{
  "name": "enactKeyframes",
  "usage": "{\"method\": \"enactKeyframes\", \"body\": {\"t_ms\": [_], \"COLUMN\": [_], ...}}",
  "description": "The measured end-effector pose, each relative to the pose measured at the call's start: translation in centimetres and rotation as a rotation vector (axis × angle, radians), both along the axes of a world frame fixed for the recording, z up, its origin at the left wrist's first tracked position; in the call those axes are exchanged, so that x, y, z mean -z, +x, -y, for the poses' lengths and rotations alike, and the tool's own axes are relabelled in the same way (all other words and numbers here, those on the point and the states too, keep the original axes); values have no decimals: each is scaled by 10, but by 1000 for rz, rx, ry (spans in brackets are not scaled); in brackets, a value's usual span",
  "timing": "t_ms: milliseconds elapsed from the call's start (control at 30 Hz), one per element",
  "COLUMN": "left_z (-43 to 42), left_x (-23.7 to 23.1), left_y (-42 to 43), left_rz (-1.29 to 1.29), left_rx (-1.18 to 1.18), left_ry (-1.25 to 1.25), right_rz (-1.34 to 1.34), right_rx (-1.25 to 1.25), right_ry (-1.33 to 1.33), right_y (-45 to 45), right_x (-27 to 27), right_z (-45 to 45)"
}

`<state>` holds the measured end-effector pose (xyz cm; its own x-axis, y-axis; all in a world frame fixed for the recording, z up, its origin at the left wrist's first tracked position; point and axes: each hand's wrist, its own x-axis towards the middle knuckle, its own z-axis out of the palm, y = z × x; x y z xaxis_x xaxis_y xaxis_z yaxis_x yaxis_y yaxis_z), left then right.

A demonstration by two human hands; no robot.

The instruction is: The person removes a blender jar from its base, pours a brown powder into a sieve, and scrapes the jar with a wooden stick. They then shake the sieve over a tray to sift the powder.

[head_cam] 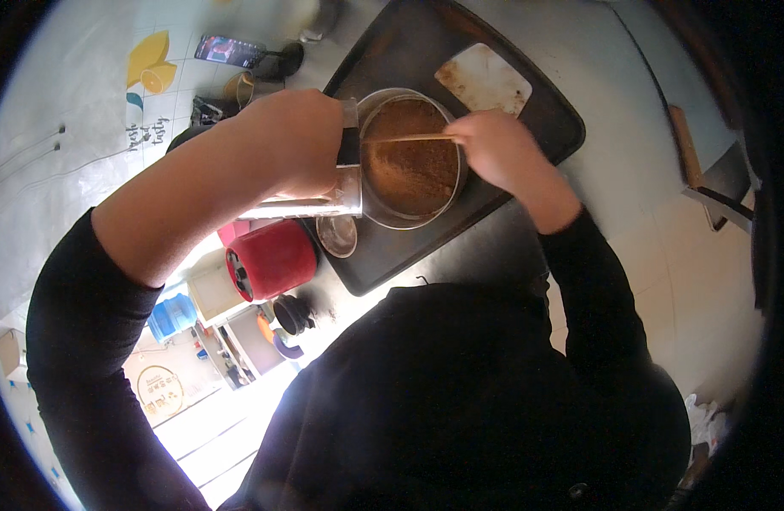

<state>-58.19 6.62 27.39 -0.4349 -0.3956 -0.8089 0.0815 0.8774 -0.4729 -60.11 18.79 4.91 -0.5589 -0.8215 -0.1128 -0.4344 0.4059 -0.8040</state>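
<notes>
My left hand [296,137] grips a clear container [347,191] with a black band or handle, tipped on its side at the left rim of a round pot [459,179]. Brown powder [411,166] lies in the pot, its surface uneven. Between the fingers of my right hand [503,150] is a thin wooden stick [417,137], held level across the pot. Its far end meets the mouth of the clear container; whether it reaches inside cannot be seen. The pot stands on a dark rectangular tray [392,38].
A stained white card or sheet [484,80] and a small clear bowl [336,235] lie on the tray. Left of it stands a red container [273,260]. Beyond my left arm are a phone [229,51] on a stand and a glass [240,88].
</notes>
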Motion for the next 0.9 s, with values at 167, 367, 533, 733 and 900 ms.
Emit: {"method": "enactKeyframes", "body": {"t_ms": [167, 367, 533, 733, 900], "left_z": [14, 19, 26, 34, 38], "left_x": [-1, -7, -8, -21, -25], "left_y": [8, 12, 12, 16, 17], "left_rz": [-15, -80, -79, -124, -133], "left_rx": [-32, -100, -149, -175, -213], "left_ry": [10, 46, 64, 65, 93], "right_rz": [-61, -116, -114, -97, -129], "right_rx": [-73, -134, -78, -219, -130], "right_ry": [-195, -33, -237, -127, -332], "right_y": [0, -14, -24, -45, -44], "right_x": [-12, -3, 6, 10, 5], "right_z": [9, 27, 37, 42, 33]}}
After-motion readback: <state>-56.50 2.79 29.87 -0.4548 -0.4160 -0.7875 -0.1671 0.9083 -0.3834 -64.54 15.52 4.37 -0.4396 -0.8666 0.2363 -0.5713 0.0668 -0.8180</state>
